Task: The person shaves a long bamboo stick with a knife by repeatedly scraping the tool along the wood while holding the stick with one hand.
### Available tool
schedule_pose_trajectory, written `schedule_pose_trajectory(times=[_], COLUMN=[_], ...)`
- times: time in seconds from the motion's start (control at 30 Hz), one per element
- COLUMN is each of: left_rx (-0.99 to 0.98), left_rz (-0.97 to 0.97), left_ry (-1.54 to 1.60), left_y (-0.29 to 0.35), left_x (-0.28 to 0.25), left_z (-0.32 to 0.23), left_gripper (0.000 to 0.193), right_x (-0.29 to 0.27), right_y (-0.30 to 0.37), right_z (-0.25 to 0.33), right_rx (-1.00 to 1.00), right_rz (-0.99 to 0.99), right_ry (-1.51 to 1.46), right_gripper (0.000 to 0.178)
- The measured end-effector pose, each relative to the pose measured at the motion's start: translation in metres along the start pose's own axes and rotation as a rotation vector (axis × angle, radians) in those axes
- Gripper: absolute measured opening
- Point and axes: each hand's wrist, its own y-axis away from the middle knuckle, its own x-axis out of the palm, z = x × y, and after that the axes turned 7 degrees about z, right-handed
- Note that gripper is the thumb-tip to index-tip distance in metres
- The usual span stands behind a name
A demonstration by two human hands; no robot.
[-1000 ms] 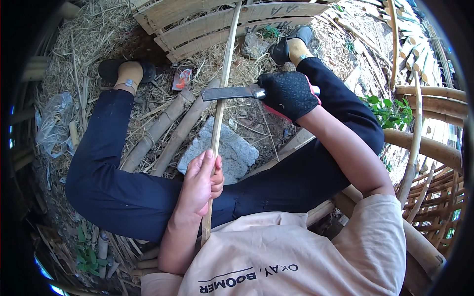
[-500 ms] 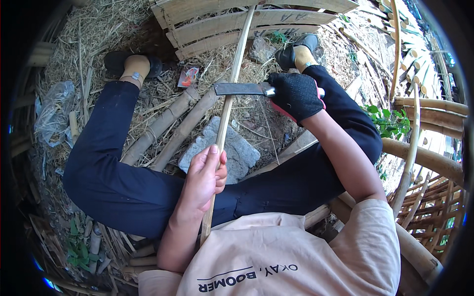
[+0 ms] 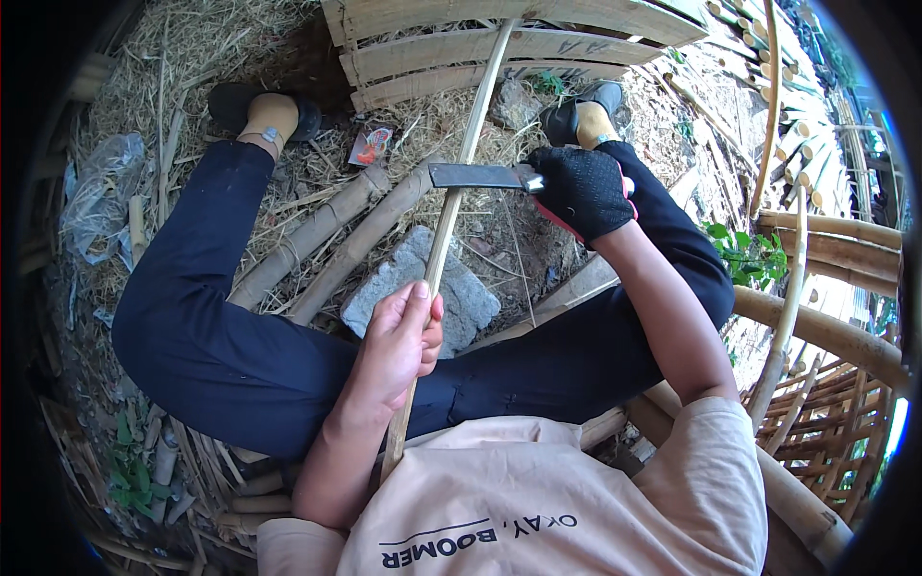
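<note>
My bare left hand (image 3: 399,336) is closed round a long, thin bamboo strip (image 3: 465,158), thumb along its upper side. The strip's near end rests by my shirt, and its far end reaches over the wooden crate. In a black glove with red edging, my right hand (image 3: 584,192) grips the handle of a knife (image 3: 475,177) with a broad, flat dark blade. That blade lies across the strip, touching or just over it, beyond my left hand. Below the strip, a rough grey stone block (image 3: 423,288) sits on the ground between my legs.
A slatted wooden crate (image 3: 499,50) stands ahead. Bamboo poles (image 3: 336,226) lie by the stone, with a small red packet (image 3: 370,146) beyond. Clear plastic (image 3: 104,192) lies at left. At right are stacked cut bamboo (image 3: 802,158), thick poles (image 3: 826,326) and a woven bamboo basket (image 3: 826,432).
Both hands keep their grip. The knife blade still crosses the strip at nearly the same place; the whole view has shifted slightly.
</note>
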Motion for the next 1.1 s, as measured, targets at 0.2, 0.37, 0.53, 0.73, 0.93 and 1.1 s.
schedule_pose_trajectory(times=[0.2, 0.37, 0.53, 0.73, 0.93, 1.1], left_rx=[-0.023, -0.022, -0.042, -0.041, -0.045, -0.046], left_rz=[-0.015, -0.022, -0.003, 0.012, 0.005, 0.005], left_ry=[-0.02, -0.024, 0.011, -0.006, -0.004, -0.005], left_y=[0.001, 0.003, 0.002, 0.003, 0.004, 0.006], left_x=[0.004, 0.003, 0.001, 0.001, 0.001, -0.002], left_z=[-0.002, -0.001, -0.005, -0.005, -0.003, -0.007], left_gripper=[0.032, 0.033, 0.034, 0.033, 0.034, 0.034], right_x=[-0.007, 0.011, -0.006, 0.002, 0.008, 0.004], right_y=[0.013, -0.001, 0.011, -0.005, 0.003, -0.003], right_z=[0.034, -0.008, 0.017, -0.001, 0.008, 0.002], right_rx=[-0.14, -0.021, -0.064, -0.008, -0.045, 0.0], right_rz=[0.111, 0.035, 0.112, -0.004, -0.029, -0.046], right_ry=[-0.108, -0.07, -0.08, -0.039, -0.078, -0.05], right_gripper=[0.012, 0.013, 0.011, 0.008, 0.008, 0.008])
